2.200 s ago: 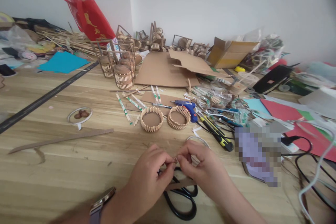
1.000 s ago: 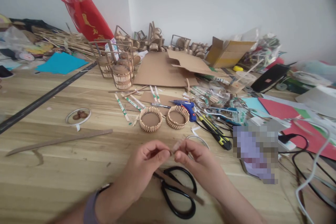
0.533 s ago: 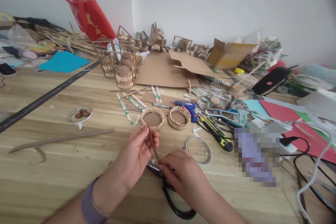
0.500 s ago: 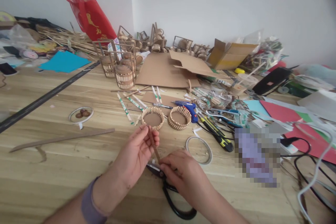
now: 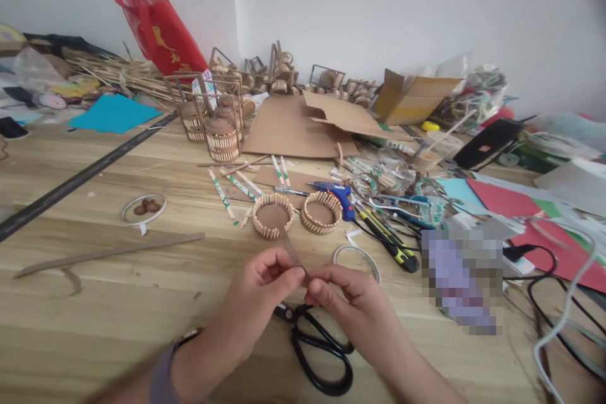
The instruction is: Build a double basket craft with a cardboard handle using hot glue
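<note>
**Left hand (image 5: 258,290) and right hand (image 5: 357,297) pinch a brown strip (image 5: 292,251)**

The strip is held above the table (image 5: 142,322), thumb and fingers of each hand closed on its near end, the fingertips almost meeting. Its far end slants forward and overlaps the front rim of the left basket (image 5: 269,231); whether they touch cannot be told. The right basket (image 5: 322,227) stands just beside, with the glue gun (image 5: 334,189) behind it. Black-handled scissors (image 5: 315,342) lie below the hands, partly hidden. A tape roll (image 5: 377,268) lies just beyond the right hand, near a cutter (image 5: 388,241). A strap (image 5: 163,369) circles the left wrist.
</note>
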`<state>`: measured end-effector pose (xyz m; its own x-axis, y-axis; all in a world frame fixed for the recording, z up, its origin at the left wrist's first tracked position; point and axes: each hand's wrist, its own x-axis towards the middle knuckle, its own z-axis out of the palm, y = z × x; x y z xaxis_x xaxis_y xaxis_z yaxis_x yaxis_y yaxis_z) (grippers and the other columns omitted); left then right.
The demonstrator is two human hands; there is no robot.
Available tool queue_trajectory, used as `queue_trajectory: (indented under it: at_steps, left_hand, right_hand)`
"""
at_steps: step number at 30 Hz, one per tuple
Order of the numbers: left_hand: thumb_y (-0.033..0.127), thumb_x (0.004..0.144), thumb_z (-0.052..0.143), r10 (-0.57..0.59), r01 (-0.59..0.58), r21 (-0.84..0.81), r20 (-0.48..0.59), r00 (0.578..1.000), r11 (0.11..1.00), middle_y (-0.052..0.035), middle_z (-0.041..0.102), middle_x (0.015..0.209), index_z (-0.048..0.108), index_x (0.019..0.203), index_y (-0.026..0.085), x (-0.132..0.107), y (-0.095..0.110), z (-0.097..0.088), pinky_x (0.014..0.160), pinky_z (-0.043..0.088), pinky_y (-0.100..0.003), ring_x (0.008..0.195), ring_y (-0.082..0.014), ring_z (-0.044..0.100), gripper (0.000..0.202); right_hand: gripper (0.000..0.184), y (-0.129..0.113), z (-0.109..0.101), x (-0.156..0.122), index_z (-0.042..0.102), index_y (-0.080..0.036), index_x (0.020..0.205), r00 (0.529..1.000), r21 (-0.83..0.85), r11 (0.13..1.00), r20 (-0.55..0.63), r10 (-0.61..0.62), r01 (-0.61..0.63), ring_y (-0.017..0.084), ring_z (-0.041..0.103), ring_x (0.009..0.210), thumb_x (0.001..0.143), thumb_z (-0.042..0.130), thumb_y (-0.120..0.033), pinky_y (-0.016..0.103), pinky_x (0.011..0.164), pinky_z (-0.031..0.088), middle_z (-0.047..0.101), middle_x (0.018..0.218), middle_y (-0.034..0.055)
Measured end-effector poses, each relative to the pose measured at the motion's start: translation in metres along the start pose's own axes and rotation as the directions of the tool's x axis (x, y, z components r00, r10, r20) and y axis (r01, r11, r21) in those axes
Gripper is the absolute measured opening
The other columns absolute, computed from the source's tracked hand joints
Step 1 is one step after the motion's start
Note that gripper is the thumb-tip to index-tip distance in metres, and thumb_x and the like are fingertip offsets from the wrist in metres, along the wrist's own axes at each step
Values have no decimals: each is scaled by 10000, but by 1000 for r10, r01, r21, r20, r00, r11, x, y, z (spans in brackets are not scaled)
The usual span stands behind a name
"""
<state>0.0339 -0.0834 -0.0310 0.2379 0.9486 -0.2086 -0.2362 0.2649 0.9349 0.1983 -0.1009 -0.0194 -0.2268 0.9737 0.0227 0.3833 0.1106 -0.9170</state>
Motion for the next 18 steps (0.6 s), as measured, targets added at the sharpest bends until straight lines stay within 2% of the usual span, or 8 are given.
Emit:
queue_trajectory:
  at_steps: [3,5,8,11,15,18]
  left_hand:
    - [370,672,757,66,-68,-15,-117,991,998,33,560,634,576,685,167,3,3,-2,616,415,-218,627,-110,496,273]
    - [379,680,742,104,-108,-15,-144,984,994,30,561,634,576,684,169,4,5,-2,616,413,-217,630,-113,496,268]
    - [356,707,700,104,-100,72,-51,993,992,15,586,662,628,733,166,1,9,-1,607,410,-221,634,-122,512,205]
    - [334,720,663,53,-60,196,43,998,979,19,562,622,609,683,174,-3,9,0,570,395,-222,600,-124,497,173]
    - [304,716,629,105,-105,314,16,994,943,21,535,606,568,636,182,-6,6,-1,557,389,-221,593,-126,479,158]
    - [292,720,598,120,-117,339,11,993,933,19,536,615,576,654,180,-7,4,-1,551,388,-219,590,-124,475,132]
  right_hand:
    - [298,-1,-1,0,709,-188,719,1000,-51,999,-9,9,-10,154,649,645,864,562,-404,231,612,475,726,671,24]
    - [292,-2,-1,2,706,-188,717,1000,-75,997,-26,8,-10,153,646,633,861,544,-382,231,602,475,722,655,23]
    - [298,-2,-1,3,693,-187,694,999,-86,996,-42,-6,2,150,638,610,863,529,-370,231,580,473,711,632,22]
    - [301,-3,-1,2,682,-189,674,999,-71,997,-33,-11,9,149,638,594,863,526,-364,226,546,469,708,622,23]
    - [283,-6,0,1,679,-196,674,999,-67,998,-28,-25,23,145,643,589,863,529,-342,221,542,472,712,619,16]
    - [283,-7,1,0,673,-196,670,999,-57,997,-12,-44,43,141,643,593,867,520,-330,217,558,480,710,621,13]
